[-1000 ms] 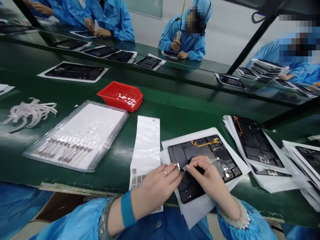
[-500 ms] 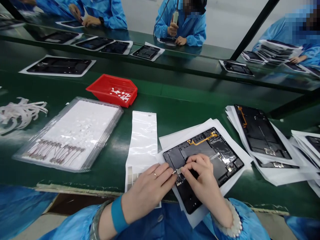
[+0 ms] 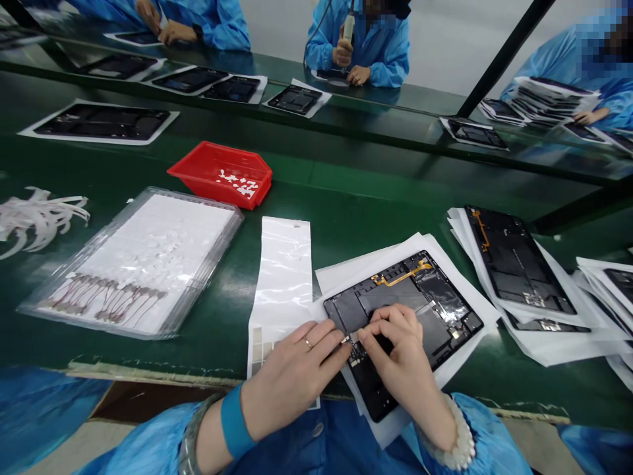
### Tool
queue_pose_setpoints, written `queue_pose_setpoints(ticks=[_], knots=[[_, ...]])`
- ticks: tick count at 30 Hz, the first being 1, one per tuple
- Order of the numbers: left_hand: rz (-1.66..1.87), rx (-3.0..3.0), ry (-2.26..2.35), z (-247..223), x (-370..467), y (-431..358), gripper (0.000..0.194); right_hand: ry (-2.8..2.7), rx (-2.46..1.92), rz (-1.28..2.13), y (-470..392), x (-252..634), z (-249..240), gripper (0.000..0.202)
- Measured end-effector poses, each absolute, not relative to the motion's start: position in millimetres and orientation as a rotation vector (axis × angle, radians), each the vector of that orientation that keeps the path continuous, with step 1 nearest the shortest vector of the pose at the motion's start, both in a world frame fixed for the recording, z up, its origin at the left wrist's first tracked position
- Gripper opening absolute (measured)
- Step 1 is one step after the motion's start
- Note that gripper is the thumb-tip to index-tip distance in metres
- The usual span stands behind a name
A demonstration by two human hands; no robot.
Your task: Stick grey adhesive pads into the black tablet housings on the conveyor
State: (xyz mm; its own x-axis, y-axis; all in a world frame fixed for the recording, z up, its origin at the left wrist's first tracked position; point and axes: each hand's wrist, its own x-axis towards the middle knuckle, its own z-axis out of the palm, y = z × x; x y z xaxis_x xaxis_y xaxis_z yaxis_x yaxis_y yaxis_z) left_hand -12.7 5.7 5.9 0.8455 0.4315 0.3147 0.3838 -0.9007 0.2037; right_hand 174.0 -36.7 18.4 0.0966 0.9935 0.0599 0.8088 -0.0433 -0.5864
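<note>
An opened black tablet housing [image 3: 376, 389] lies tilted on white paper sheets [image 3: 341, 270], its boards and an orange flex cable [image 3: 403, 276] showing. My right hand [image 3: 398, 349] is closed in a pinch on a small grey patch [image 3: 355, 337] at the housing's left part, over the small circuit parts. Beside it, my left hand [image 3: 301, 359] has its fingers bent and pressed together, tips down on the same spot. Its thumb is hidden, so whatever it grips cannot be made out. A white backing sheet [image 3: 284, 277] with grey patches lies under and behind my left hand.
At left are a clear tray [image 3: 163, 264] of wired small parts, a red bin [image 3: 212, 168] with white bits, and curled white strips [image 3: 42, 218]. More tablet housings [image 3: 519, 264] lie on paper at right. Co-workers in blue [image 3: 366, 46] sit across a raised shelf.
Both hands stay nearly in place at the same spot on the housing. The view has shifted slightly. Across the bench, the co-worker's hand with the tool has barely moved.
</note>
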Motion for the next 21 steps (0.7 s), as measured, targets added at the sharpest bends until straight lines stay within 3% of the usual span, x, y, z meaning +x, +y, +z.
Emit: queue_pose_setpoints(ticks=[21], knots=[[0.581, 2.949, 0.669, 4.2, -11.3, 5.9, 0.018, -1.760, -1.908, 0.484, -36.2, 173.5, 16.9, 0.020]])
